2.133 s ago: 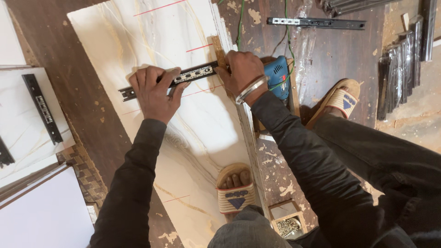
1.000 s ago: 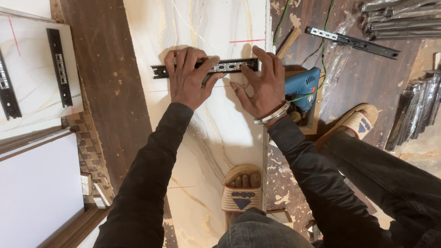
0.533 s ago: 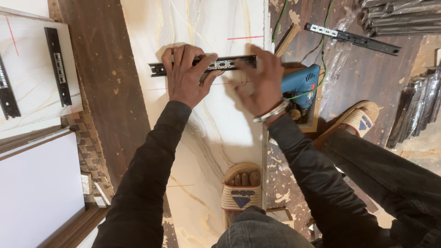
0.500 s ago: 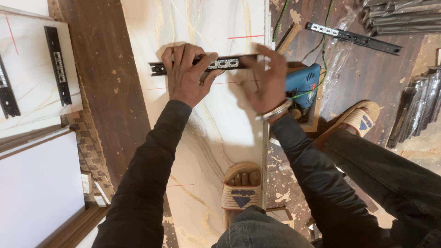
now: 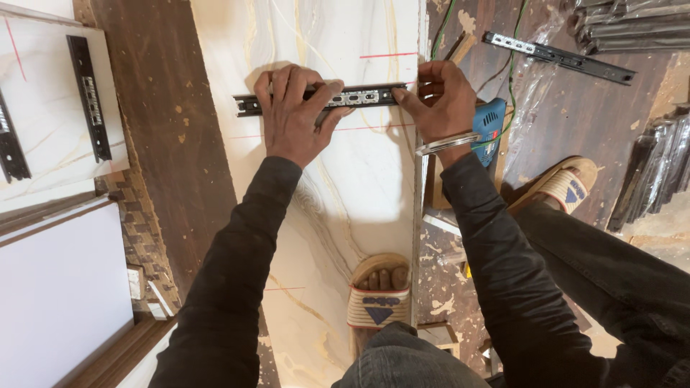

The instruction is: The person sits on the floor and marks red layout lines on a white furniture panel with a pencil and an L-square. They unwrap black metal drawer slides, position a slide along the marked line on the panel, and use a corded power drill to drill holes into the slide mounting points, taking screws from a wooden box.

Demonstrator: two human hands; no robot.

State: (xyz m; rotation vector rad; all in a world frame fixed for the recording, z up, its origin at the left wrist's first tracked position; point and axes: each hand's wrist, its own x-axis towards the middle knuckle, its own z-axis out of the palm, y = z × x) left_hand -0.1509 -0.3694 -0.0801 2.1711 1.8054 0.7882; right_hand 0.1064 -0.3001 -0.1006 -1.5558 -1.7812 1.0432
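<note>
A black metal drawer slide (image 5: 359, 96) lies crosswise on a long white marble-patterned board (image 5: 338, 201), just above a thin red line. My left hand (image 5: 295, 115) presses flat on the slide's left half, fingers spread over it. My right hand (image 5: 440, 100), with a metal bangle on the wrist, pinches the slide's right end at the board's right edge. My sandalled foot (image 5: 379, 298) stands on the board near the bottom.
A blue power drill (image 5: 490, 128) lies just right of my right hand. Another slide (image 5: 557, 57) and bundled slides (image 5: 658, 172) lie on the dusty floor at right. At left, a white panel (image 5: 54, 136) carries two mounted slides. A dark wooden board (image 5: 165, 136) flanks the white one.
My right hand moved from lying over the slide's right part to pinching its end at the board's edge. The slide and my left hand stayed nearly in place.
</note>
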